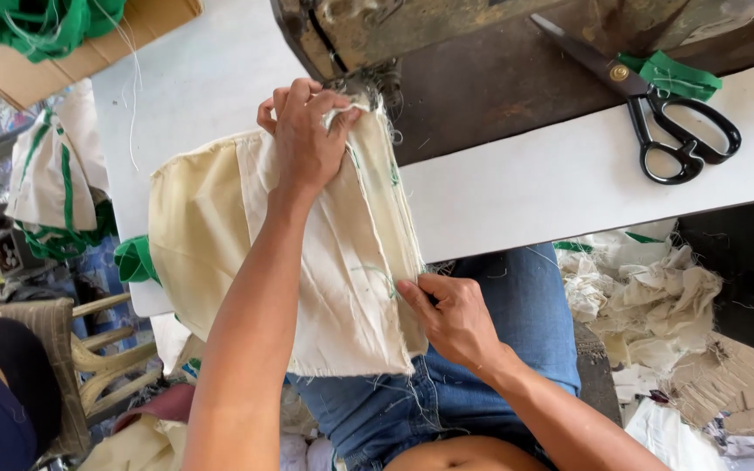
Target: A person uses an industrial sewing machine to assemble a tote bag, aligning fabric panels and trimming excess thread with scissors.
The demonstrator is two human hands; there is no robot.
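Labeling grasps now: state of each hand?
Left hand: closed, gripping the top of the cream cloth at the sewing machine.
Right hand: fingers pinching the cloth's right edge.

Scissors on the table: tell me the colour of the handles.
Black handles on the scissors, with darker metal blades and a brass-coloured pivot screw; the head view shows them clearly.

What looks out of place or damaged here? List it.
The cream cloth held by the left hand and right hand has a frayed, thready edge. Cloth scraps lie heaped on the floor at the right. The black scissors rest neatly on the white table.
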